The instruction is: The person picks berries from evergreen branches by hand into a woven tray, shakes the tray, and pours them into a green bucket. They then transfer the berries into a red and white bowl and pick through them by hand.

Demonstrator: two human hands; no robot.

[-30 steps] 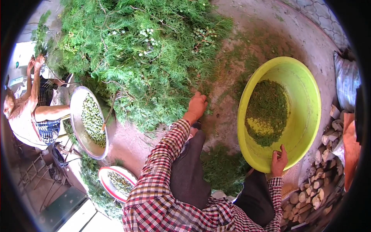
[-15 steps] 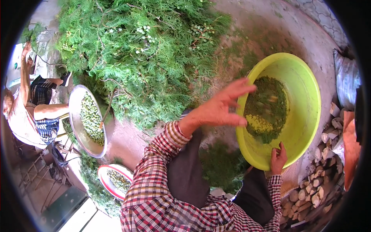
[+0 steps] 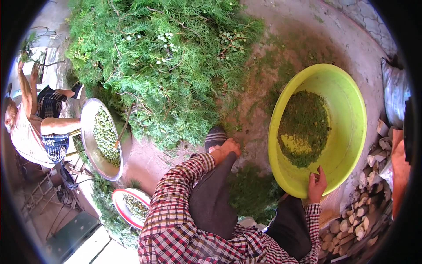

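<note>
My right hand [image 3: 316, 185] is closed over the near rim of a large yellow-green basin [image 3: 350, 145], its thumb on the inner side. In the basin lies a loose layer of fine green leaf bits [image 3: 303, 125], with bare yellow bottom showing through. My left hand [image 3: 225, 149] rests on the dark trouser leg [image 3: 211, 202] at my knee, fingers curled in. What those fingers hold, if anything, is hidden. Just beyond that hand a striped sock or shoe [image 3: 216, 135] shows.
A heap of green conifer branches [image 3: 167, 75] spreads ahead. To the left stand a metal bowl of pale green cones [image 3: 88, 145] and a red-rimmed bowl [image 3: 118, 204]. Another person [image 3: 33, 127] sits far left holding a sprig. Chopped firewood [image 3: 351, 220] lies at lower right.
My left hand has left the space beside the basin, moving left and down to my knee, and its spread fingers have curled. The other person's hands have shifted slightly.
</note>
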